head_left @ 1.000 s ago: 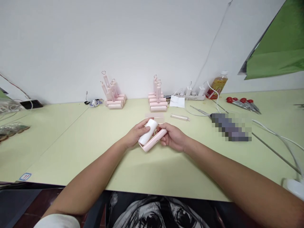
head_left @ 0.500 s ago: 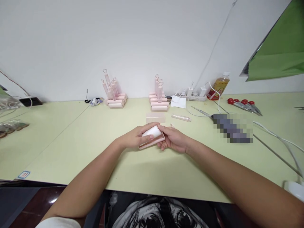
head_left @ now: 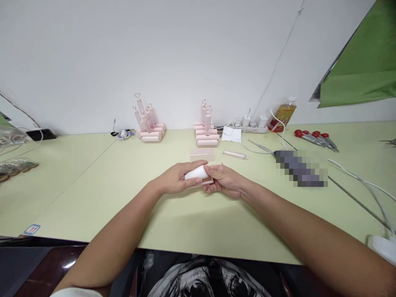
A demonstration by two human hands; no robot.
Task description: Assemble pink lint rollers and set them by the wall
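Note:
Above the front middle of the table, both hands hold a white roll point(head_left: 196, 173) with a pink case point(head_left: 209, 180) partly showing beneath it. My left hand point(head_left: 175, 178) wraps around the roll's left side, thumb along the front and fingers over the top. My right hand point(head_left: 225, 180) grips the right end, its thumb pressed at the roll's edge and its fingers curled under the case. Much of the case is hidden by the hands. Just behind them lies a translucent pink cover point(head_left: 202, 155). A clear pink tube point(head_left: 235, 154) lies to its right.
Pink roll cases with upright heart-topped tubes stand in a left group point(head_left: 151, 136) and a middle group point(head_left: 207, 140) by the wall. Farther right are white paper point(head_left: 231, 134), a power strip point(head_left: 253, 128), a drink bottle point(head_left: 282, 115), red-ended tools point(head_left: 315, 138), a blurred dark object point(head_left: 298, 168) and cables.
The pink case has come up closer against the white roll, and the gap between them has narrowed. Both hands keep their hold in nearly the same place.

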